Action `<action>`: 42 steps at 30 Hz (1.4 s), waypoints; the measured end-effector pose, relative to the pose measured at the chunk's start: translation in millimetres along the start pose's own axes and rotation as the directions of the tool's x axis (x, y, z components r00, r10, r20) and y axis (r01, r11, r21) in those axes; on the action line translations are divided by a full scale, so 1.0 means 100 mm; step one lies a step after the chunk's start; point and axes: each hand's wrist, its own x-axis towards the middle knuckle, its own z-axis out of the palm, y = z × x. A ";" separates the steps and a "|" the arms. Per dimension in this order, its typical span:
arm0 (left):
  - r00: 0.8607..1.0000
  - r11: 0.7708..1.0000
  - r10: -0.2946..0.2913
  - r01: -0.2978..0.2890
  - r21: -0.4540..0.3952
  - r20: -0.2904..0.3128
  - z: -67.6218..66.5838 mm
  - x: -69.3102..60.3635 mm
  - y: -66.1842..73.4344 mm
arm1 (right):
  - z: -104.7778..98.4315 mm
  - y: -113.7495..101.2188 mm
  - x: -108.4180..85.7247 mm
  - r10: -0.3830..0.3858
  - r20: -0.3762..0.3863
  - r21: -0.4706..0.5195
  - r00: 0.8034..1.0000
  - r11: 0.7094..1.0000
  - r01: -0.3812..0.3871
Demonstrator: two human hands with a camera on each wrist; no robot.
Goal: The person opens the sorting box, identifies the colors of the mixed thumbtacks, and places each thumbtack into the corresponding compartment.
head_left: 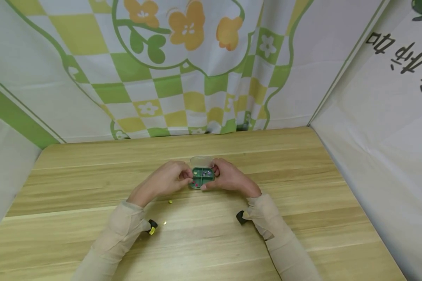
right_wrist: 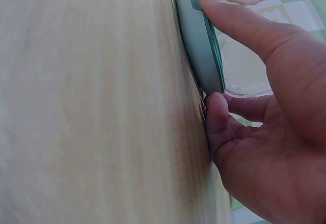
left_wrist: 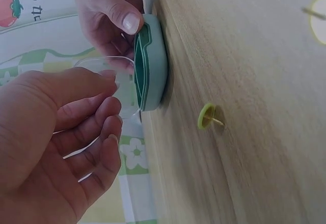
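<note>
A small green pill box (head_left: 202,179) with four compartments stands on the table, its clear lid (head_left: 201,161) raised at the back. My right hand (head_left: 230,176) grips its right side, thumb on the front rim and fingers curled low at the other end. My left hand (head_left: 170,178) is at the box's left side, thumb and forefinger tips close together; whether they pinch something is hidden. Red pieces (head_left: 196,184) lie in the front left compartment, purple ones (head_left: 207,173) in the back right. On the table, a yellow thumbtack (left_wrist: 206,116) lies nearest the left hand, its pin showing.
A second pale thumbtack (head_left: 164,223) lies nearer the front, between the forearms. Black wrist-worn devices (head_left: 242,217) sit at both wrists. The wood-grain table (head_left: 284,156) meets a checked cloth (head_left: 183,93) at the back and a white cloth wall (head_left: 376,144) on the right.
</note>
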 end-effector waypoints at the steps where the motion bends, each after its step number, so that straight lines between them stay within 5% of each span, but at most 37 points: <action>1: 1.000 1.000 -0.004 0.004 0.006 -0.004 0.00 -0.01 0.00 | 0.00 0.00 0.00 -0.002 0.000 0.002 1.000 1.000 0.002; 17: 1.000 0.997 -0.023 0.024 0.079 -0.007 -0.05 -0.33 -0.05 | -0.01 0.04 -0.01 0.004 0.012 -0.041 1.000 0.999 -0.003; 24: 0.994 0.994 -0.090 0.086 0.065 0.057 -0.04 -0.46 -0.09 | -0.01 0.04 -0.02 0.032 0.045 -0.056 0.998 0.998 -0.030; 42: 0.990 0.993 -0.108 0.112 -0.046 0.087 0.03 -0.66 -0.22 | -0.01 0.04 -0.02 0.025 0.035 -0.051 0.999 0.998 -0.023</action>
